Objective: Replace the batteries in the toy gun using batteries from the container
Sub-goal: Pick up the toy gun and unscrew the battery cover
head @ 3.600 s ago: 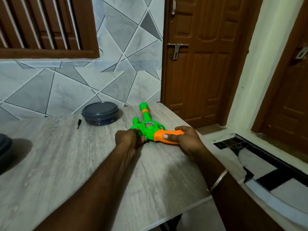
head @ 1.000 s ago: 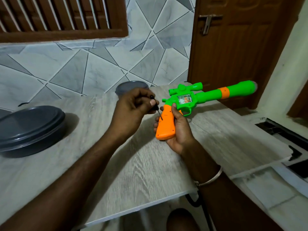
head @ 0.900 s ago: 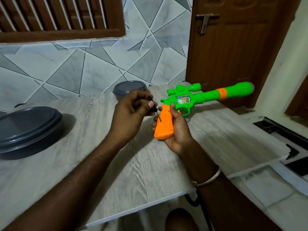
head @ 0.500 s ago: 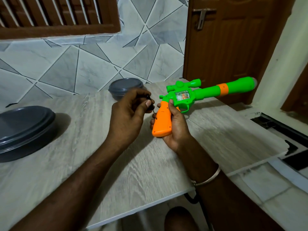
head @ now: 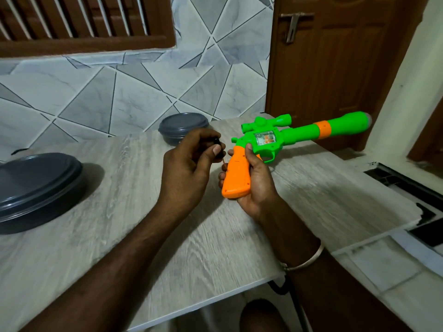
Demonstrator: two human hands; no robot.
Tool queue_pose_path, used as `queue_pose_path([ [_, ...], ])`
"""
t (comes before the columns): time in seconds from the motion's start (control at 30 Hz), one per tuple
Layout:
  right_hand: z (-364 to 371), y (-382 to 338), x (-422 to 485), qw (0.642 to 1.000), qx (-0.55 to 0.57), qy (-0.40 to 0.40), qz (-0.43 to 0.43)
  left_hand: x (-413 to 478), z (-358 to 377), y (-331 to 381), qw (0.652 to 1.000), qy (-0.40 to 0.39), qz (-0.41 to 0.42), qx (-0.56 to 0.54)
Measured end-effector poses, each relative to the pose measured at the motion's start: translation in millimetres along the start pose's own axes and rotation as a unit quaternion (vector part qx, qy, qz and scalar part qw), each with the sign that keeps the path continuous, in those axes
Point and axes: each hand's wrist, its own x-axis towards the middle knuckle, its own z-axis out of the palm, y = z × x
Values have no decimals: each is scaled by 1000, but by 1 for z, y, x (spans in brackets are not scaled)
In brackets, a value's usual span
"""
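Item: toy gun (head: 287, 137), green body with an orange handle (head: 236, 176), held above the desk (head: 119, 236) in the right grip (head: 256, 185). That grip's fingers wrap the handle and the barrel runs off to its far right. Item: small screwdriver (head: 217, 142), its black knob pinched by thumb and fingertips of the left grip (head: 189, 164). Its thin shaft slants down to the handle's left edge, just beside the right grip's fingertips. Whether the tip sits in a screw cannot be told. Item: small lidded container (head: 183, 127), just beyond the left grip. Item: larger lidded container (head: 36, 185), well to that grip's left. Which one holds the batteries is not visible.

Hazards, as judged: the tip may skate off the smooth plastic into the nearby fingertips, since the gun is unsupported and can twist under pressure. A poorly seated tip may chew the screw head. A freed screw may drop and roll off the desk edge. The battery cover appears unopened, so the task is at an early stage.
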Motion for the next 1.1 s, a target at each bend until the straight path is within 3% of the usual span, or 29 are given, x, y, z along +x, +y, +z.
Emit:
queue_pose_path([
  [0.57,0,4,3,1000,18,0,6,-2,-2,2,995,-40,52,71],
  [1.1,-2,4,4,1000,5,-5,9,1,3,-5,998,-53,-2,18],
])
